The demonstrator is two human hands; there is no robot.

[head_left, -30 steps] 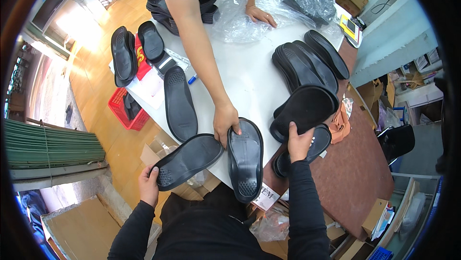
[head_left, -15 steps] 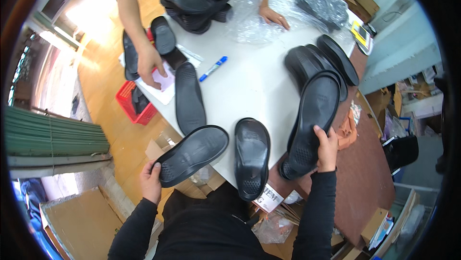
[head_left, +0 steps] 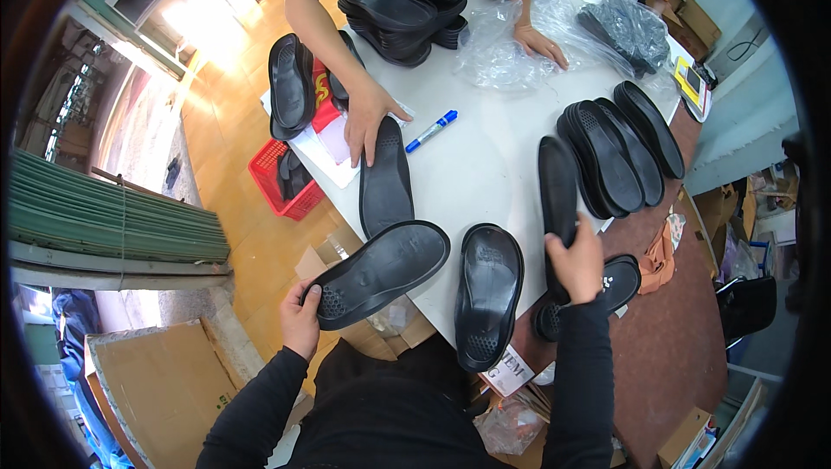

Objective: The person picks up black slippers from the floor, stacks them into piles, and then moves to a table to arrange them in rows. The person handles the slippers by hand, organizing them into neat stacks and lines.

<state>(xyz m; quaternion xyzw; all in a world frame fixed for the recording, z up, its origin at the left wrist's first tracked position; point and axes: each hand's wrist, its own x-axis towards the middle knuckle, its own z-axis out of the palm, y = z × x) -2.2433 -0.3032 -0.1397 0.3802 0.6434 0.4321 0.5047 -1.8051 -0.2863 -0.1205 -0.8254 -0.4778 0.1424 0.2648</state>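
My left hand (head_left: 301, 320) grips the heel end of a black shoe sole (head_left: 385, 272), holding it tilted over the table's near left edge. In my right hand (head_left: 576, 260) is another black sole (head_left: 558, 196), turned partly on its side. Between them a single black sole (head_left: 489, 292) lies lengthwise at the near edge of the white table (head_left: 485, 153). A dark sole with white marks (head_left: 620, 282) lies partly hidden behind my right hand. Beyond that hand stand several black soles (head_left: 606, 153) in a row. Across the table, a co-worker's hand (head_left: 372, 118) touches a black sole (head_left: 386, 188).
A blue marker (head_left: 431, 131) lies mid-table. Stacked soles (head_left: 394, 6) and clear plastic bags (head_left: 511, 45) are at the far side. A red basket (head_left: 290, 196) stands off the left edge, above an open carton (head_left: 156, 387). Orange cloth (head_left: 662, 253) lies on the brown surface at right.
My right hand has turned its sole from face-up to nearly edge-on, uncovering the row behind. The co-worker's hand has moved from the papers onto the sole beside them. The whole view has shifted.
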